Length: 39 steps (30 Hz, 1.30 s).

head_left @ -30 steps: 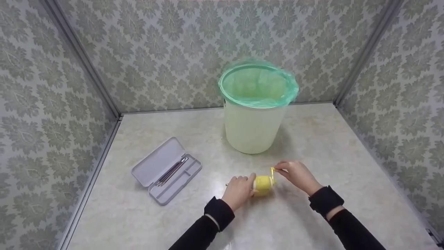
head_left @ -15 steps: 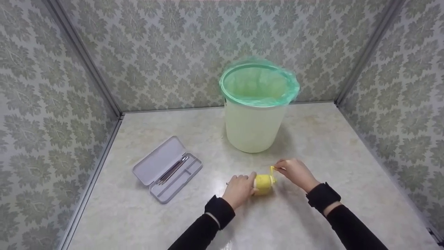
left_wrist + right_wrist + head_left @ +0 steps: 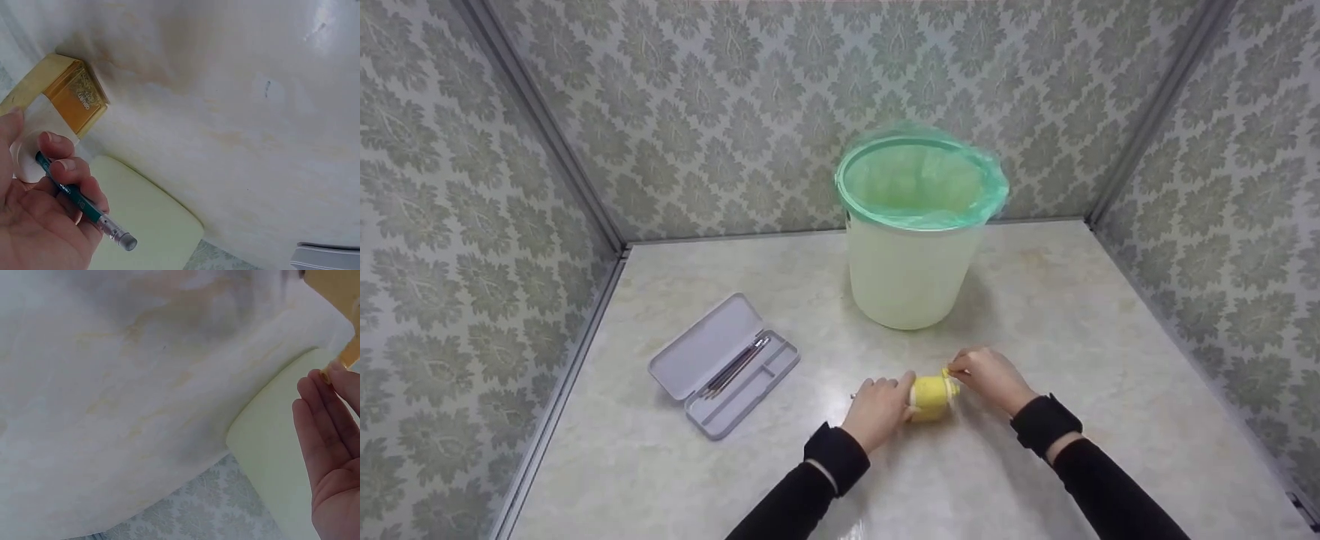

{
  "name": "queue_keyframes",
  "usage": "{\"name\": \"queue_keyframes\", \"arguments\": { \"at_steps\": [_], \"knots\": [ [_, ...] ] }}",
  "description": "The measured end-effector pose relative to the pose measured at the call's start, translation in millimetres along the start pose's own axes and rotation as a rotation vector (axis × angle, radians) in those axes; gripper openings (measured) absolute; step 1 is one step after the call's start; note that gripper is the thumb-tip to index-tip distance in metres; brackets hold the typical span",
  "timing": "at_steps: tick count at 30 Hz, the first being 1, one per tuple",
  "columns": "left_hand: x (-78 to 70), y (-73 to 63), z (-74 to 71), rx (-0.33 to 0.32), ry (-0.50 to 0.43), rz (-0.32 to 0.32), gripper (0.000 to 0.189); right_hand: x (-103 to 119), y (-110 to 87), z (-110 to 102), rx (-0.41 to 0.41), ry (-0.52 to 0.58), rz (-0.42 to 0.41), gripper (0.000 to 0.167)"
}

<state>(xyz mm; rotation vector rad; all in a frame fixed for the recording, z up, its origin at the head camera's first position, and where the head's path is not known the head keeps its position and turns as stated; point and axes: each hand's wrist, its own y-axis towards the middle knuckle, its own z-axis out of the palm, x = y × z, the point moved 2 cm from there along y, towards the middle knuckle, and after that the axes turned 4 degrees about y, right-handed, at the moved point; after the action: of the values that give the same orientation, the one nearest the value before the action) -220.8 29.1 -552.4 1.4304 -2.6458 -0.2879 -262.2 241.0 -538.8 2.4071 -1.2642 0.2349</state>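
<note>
A yellow hand-crank pencil sharpener [image 3: 930,399] lies on the table in front of the bin. My left hand [image 3: 877,414] grips its white front end. In the left wrist view, the fingers also curl round a green pencil [image 3: 81,202] whose tip goes into the sharpener's white face; its grey eraser end points outward. The pencil's point is hidden. My right hand [image 3: 992,380] pinches the small knob [image 3: 325,377] of the crank between thumb and fingertips, at the sharpener's other end. The other right fingers extend loosely in the right wrist view.
A pale bin [image 3: 911,277] with a green liner [image 3: 922,221] stands behind the hands. To the left lies an opened grey pencil case [image 3: 742,409], with several pencils [image 3: 735,367] in one compartment. Patterned walls [image 3: 720,112] enclose the table [image 3: 607,465] at back and sides.
The right hand has shifted slightly left and down, turning the crank from standing upright to nearer the sharpener's body. The left hand stays on the sharpener and pencil.
</note>
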Motion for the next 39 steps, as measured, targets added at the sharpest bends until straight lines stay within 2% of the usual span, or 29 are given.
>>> {"name": "queue_keyframes", "arguments": {
  "at_steps": [3, 6, 12, 16, 23, 29, 39],
  "knots": [
    [-0.6, 0.1, -1.0, -0.009, -0.011, 0.005, 0.05, -1.3, -4.9, 6.4, 0.051, 0.001, 0.009, 0.015],
    [-0.1, 0.4, -1.1, -0.007, -0.011, -0.001, 0.05, -2.6, -12.4, 12.9, 0.064, 0.034, 0.022, 0.019],
    [2.2, 0.0, -0.5, 0.017, -0.016, -0.019, 0.051, -2.6, -28.2, 23.7, 0.052, 0.158, 0.054, 0.007],
    [2.4, -0.2, 0.1, 0.021, -0.012, -0.02, 0.051, -1.5, -33.8, 27.6, 0.045, 0.2, 0.092, 0.005],
    [1.8, -1.7, -0.5, 0.001, 0.019, -0.039, 0.051, 1.5, -39.9, 29.5, 0.035, 0.215, 0.095, 0.005],
    [-1.2, -2.3, -1.8, -0.005, 0.02, -0.028, 0.054, 2.3, -46.8, 26.8, 0.04, 0.222, 0.111, 0.008],
    [-2.1, -2.2, -2.5, 0.009, 0.028, -0.041, 0.054, 6.1, -50.9, 23.5, 0.071, 0.229, 0.105, 0.01]
  ]
}}
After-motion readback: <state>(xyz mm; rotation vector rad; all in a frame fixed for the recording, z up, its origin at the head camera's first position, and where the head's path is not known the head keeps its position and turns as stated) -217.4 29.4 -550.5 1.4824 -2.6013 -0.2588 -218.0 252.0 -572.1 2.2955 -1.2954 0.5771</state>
